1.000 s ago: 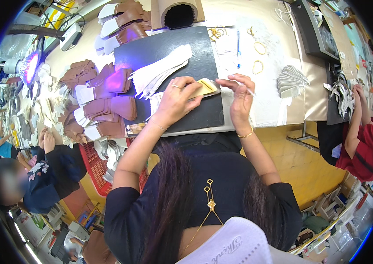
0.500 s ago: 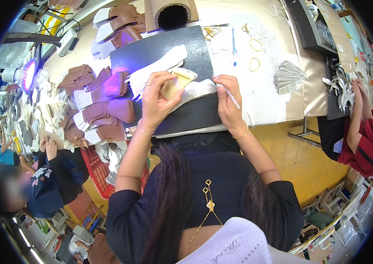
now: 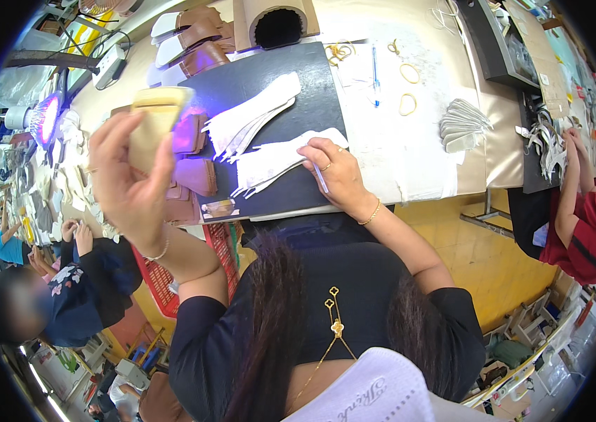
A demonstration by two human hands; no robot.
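Note:
My left hand (image 3: 129, 183) is raised at the left and grips a tan leather piece (image 3: 151, 126), lifted off the table. My right hand (image 3: 333, 172) rests on the black work mat (image 3: 255, 84), holding a pen (image 3: 320, 177) and pressing on a stack of white cut pieces (image 3: 277, 163). A second fan of white pieces (image 3: 255, 116) lies just behind on the mat.
Brown leather parts (image 3: 192, 179) pile up left of the mat, with more (image 3: 192, 39) at the back. A cardboard roll (image 3: 277, 24), rubber bands (image 3: 408, 70), a blue pen (image 3: 375, 74) and grey cut pieces (image 3: 463, 123) lie on the table. A person in red (image 3: 579, 204) works at right, other people (image 3: 66, 281) at left.
My left hand lifted the tan piece off the mat and carried it up to the left. My right hand moved down onto the white stack.

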